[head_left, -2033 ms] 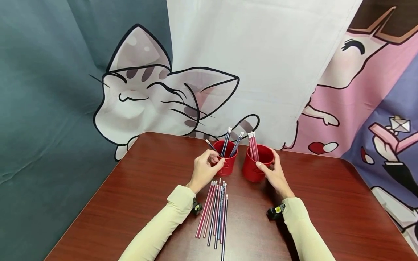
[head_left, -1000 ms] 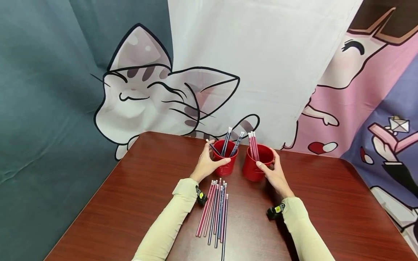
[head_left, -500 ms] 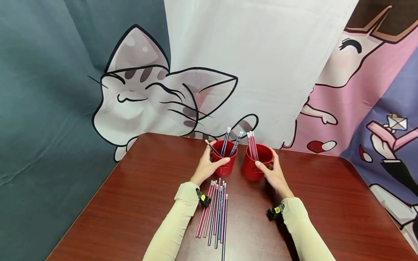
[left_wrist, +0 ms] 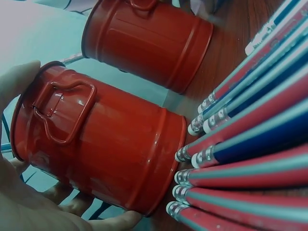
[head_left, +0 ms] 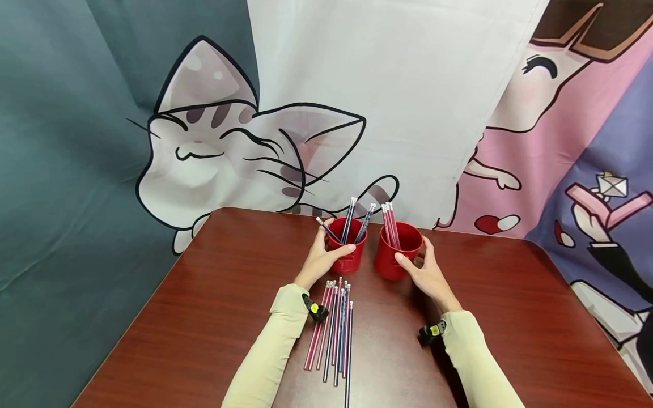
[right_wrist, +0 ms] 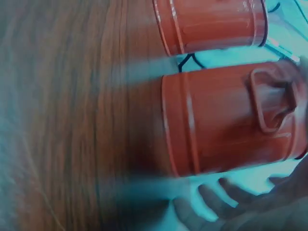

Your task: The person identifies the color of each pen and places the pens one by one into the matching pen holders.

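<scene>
Two red metal cups with small wire handles stand near the table's far edge. The left cup holds several dark blue pencils, one leaning out to the left. My left hand holds this cup, thumb across the front and fingers round the far side; in the left wrist view its wall lies between them. Several pink pencils stand in the right cup. My right hand has its thumb at that cup's front rim. Its fingers are spread beside the wall, with a gap showing, blurred.
A bunch of pink and dark blue pencils lies on the brown wooden table in front of the left cup, eraser ends toward the cups. Behind the table hangs a printed cloth with cartoon figures.
My left hand has gone from a pencil at the left cup's rim to holding that cup. The right cup has shifted slightly toward the left cup, and my right fingers have come away from its rim.
</scene>
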`<action>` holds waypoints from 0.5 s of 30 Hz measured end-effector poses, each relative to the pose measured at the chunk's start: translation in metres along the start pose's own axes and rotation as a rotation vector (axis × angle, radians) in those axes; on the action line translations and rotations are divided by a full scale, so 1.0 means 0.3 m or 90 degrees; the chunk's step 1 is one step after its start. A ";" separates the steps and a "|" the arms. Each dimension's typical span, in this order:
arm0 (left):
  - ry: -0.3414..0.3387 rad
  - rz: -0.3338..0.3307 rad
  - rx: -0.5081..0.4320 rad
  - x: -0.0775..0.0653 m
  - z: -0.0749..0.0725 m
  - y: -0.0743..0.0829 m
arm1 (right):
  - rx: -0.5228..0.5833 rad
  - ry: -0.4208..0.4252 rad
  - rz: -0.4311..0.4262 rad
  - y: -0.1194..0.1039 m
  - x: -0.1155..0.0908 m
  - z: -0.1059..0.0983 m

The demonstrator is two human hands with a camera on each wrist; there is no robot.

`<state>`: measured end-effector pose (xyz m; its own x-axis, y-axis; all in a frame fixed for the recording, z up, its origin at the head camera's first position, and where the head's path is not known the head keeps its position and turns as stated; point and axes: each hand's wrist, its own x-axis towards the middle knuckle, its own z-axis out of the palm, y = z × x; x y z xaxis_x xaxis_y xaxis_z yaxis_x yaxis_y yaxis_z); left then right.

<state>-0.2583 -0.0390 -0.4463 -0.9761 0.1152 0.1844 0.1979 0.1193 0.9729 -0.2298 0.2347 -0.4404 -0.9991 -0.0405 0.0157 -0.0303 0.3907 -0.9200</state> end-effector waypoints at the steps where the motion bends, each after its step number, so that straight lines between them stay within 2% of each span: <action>1: 0.000 0.003 -0.001 0.000 0.000 -0.001 | -0.023 0.007 0.020 -0.004 -0.011 0.003; 5: 0.001 0.008 -0.005 -0.004 0.001 0.001 | -0.112 -0.003 0.129 -0.056 -0.081 0.023; 7: 0.002 0.005 -0.007 -0.004 0.000 0.002 | -0.173 -0.019 0.146 -0.085 -0.120 0.043; 12: 0.004 0.002 -0.004 -0.002 0.001 0.009 | -0.307 -0.062 0.092 -0.126 -0.187 0.125; 15: 0.002 0.008 -0.006 -0.001 0.004 0.010 | -0.331 -0.081 0.055 -0.144 -0.215 0.190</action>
<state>-0.2574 -0.0373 -0.4437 -0.9739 0.1133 0.1964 0.2086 0.1080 0.9720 -0.1622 0.1682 -0.4240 -0.9879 -0.0864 -0.1289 0.0085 0.7993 -0.6009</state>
